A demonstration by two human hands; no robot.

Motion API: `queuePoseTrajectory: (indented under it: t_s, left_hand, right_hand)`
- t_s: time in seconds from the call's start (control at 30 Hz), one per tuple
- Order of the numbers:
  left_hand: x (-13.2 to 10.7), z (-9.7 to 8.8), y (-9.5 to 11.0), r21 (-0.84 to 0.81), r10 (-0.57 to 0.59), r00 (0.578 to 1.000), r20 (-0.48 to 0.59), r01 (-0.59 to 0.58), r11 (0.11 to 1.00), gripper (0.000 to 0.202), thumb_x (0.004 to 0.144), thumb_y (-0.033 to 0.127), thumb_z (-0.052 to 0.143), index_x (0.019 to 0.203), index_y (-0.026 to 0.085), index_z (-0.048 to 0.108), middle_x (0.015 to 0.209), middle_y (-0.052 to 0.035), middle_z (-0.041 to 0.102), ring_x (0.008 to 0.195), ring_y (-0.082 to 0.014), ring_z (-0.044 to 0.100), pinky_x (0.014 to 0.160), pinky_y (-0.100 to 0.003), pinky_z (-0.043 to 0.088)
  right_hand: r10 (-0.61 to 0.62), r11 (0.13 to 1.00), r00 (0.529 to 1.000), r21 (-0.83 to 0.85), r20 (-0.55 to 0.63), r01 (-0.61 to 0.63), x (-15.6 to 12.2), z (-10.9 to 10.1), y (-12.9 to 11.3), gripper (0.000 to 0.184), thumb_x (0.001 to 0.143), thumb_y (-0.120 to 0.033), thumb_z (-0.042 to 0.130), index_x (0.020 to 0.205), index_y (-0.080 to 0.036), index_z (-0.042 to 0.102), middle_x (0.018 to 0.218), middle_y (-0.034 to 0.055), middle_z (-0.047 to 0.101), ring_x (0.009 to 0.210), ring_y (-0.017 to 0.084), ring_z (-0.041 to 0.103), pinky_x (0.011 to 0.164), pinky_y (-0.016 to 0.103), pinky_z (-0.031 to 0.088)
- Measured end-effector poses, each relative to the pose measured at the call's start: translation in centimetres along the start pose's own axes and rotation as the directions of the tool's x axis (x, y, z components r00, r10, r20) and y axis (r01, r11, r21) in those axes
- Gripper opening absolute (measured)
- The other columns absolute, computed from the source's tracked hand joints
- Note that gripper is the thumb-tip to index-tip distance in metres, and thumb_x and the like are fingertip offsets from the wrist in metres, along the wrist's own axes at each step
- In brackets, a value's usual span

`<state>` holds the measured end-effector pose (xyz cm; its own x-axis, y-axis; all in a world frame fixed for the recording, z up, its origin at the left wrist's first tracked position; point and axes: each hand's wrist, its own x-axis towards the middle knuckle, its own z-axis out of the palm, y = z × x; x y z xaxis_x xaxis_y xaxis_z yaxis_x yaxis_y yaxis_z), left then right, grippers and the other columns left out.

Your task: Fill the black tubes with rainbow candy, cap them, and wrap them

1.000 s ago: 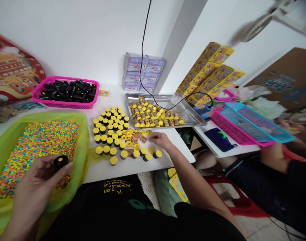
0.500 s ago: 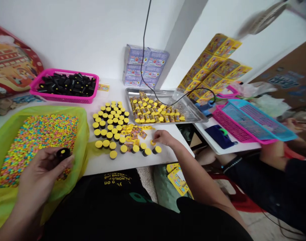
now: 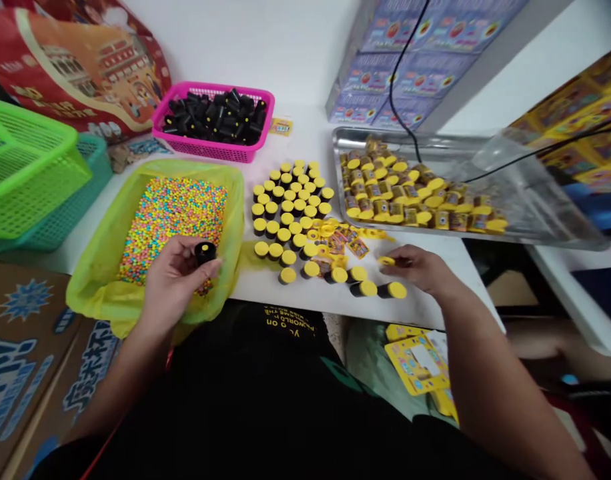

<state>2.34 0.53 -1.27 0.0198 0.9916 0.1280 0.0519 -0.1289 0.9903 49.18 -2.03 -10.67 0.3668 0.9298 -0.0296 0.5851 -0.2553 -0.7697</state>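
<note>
Over a yellow-lined basin (image 3: 238,220) of colourful candy beads (image 3: 170,207), my left hand (image 3: 178,273) grips a small black canister (image 3: 205,253) between thumb and fingers. A yellow dot shows on the canister's end. At the table's right side, my right hand (image 3: 418,267) pinches a small yellow ring (image 3: 386,261). Just below that hand a black canister with a yellow lid (image 3: 396,290) lies tilted. Several more yellow-lidded canisters (image 3: 287,219) stand grouped between my hands. Beside them lie loose yellow rings (image 3: 328,228) and small printed packets (image 3: 357,248).
A pink basket (image 3: 245,153) of black canisters stands at the back left. A metal tray (image 3: 550,233) with wrapped yellow-lidded canisters sits at the right, crossed by a black cable (image 3: 393,87). Purple boxes (image 3: 415,80) are stacked behind it. Green baskets (image 3: 30,173) are at far left.
The view has swung left, bringing the green baskets and cardboard boxes into sight. My left hand still holds the canister over the candy; my right hand keeps its pinch on the yellow ring.
</note>
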Motion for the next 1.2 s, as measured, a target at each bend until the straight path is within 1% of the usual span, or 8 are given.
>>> queuePoseTrajectory:
  t_s: [0.1,0.27,0.43,0.5,0.57,0.73,1.03,1.2]
  left_hand:
    - [0.0,-0.2,-0.2,0.004,0.006,1.0,0.005,-0.006,1.0,0.035,0.066,0.024,0.083,0.091,0.02,0.058,0.079,0.0011,0.066,0.061,-0.0115,0.062,0.051,-0.021,0.049]
    - [0.1,-0.2,-0.1,0.016,0.012,1.0,-0.028,-0.012,1.0,0.037,0.065,0.025,0.084,0.092,0.02,0.06,0.081,0.0006,0.066,0.064,-0.0125,0.062,0.055,-0.023,0.049]
    - [0.0,0.6,0.2,0.037,0.115,0.99,0.078,-0.119,0.992,0.035,0.066,0.023,0.084,0.093,0.02,0.063,0.081,-0.0001,0.066,0.075,-0.0137,0.062,0.069,-0.025,0.051]
    - [-0.1,1.1,0.3,0.061,0.12,0.982,0.143,-0.13,0.99,0.032,0.069,0.024,0.082,0.094,0.019,0.063,0.082,-0.0008,0.066,0.075,-0.0138,0.062,0.068,-0.025,0.05]
    - [-0.2,1.6,0.5,0.1,0.115,0.973,0.203,-0.137,0.986,0.031,0.07,0.025,0.082,0.095,0.019,0.064,0.082,-0.0008,0.066,0.073,-0.0138,0.061,0.065,-0.025,0.049]
    - [-0.8,1.8,0.7,0.135,0.106,0.959,0.261,-0.145,0.98,0.025,0.073,0.027,0.08,0.089,0.019,0.064,0.079,0.0001,0.067,0.068,-0.0128,0.06,0.061,-0.024,0.046]
    - [-1.2,-1.2,0.5,0.036,0.08,0.993,0.086,-0.083,0.996,0.024,0.069,0.025,0.082,0.082,0.017,0.064,0.078,-0.0008,0.065,0.071,-0.0133,0.059,0.065,-0.026,0.047]
    - [-1.2,-2.1,0.7,-0.029,0.098,0.995,0.006,-0.097,0.995,0.03,0.066,0.029,0.086,0.081,0.018,0.063,0.076,0.0008,0.063,0.069,-0.0129,0.058,0.064,-0.027,0.047]
  right_hand:
    - [0.014,1.0,1.0,0.008,0.023,-0.014,0.0,0.2,-0.5,0.045,0.041,-0.056,0.086,0.058,-0.02,0.065,0.063,0.0016,0.062,0.058,0.016,0.054,0.057,0.032,0.044]
    - [0.051,0.998,0.989,0.043,-0.139,-0.046,-1.4,-1.1,-2.7,0.053,0.051,-0.07,0.076,0.062,-0.019,0.065,0.057,0.0015,0.061,0.052,0.015,0.051,0.053,0.032,0.043]
    - [-0.108,0.952,0.937,0.238,-0.332,0.194,-5.3,0.4,-9.5,0.036,0.071,-0.058,0.075,0.077,-0.023,0.068,0.062,-0.0008,0.062,0.054,0.015,0.055,0.052,0.029,0.048]
    - [-0.189,0.865,0.947,0.412,-0.259,0.286,-7.1,3.1,-13.4,0.028,0.076,-0.047,0.076,0.09,-0.024,0.07,0.067,-0.0017,0.064,0.053,0.012,0.054,0.05,0.027,0.048]
    - [-0.279,0.769,0.96,0.597,-0.005,0.226,-8.4,6.7,-17.1,0.026,0.081,-0.041,0.073,0.102,-0.026,0.069,0.076,-0.001,0.067,0.057,0.012,0.058,0.051,0.026,0.049]
    - [-0.527,0.588,0.771,0.808,0.357,0.027,-8.8,14.5,-22.7,0.022,0.08,-0.039,0.075,0.093,-0.022,0.068,0.07,-0.0036,0.063,0.053,0.008,0.051,0.049,0.022,0.043]
    - [-0.419,0.577,0.826,0.813,0.377,-0.078,-8.7,19.2,-26.7,0.024,0.07,-0.04,0.081,0.076,-0.022,0.067,0.065,-0.0043,0.061,0.049,0.008,0.044,0.045,0.023,0.034]
    - [-0.442,0.636,0.812,0.771,0.381,-0.015,-8.7,20.1,-28.2,0.023,0.07,-0.039,0.08,0.076,-0.023,0.066,0.067,-0.0047,0.059,0.053,0.009,0.046,0.046,0.023,0.035]
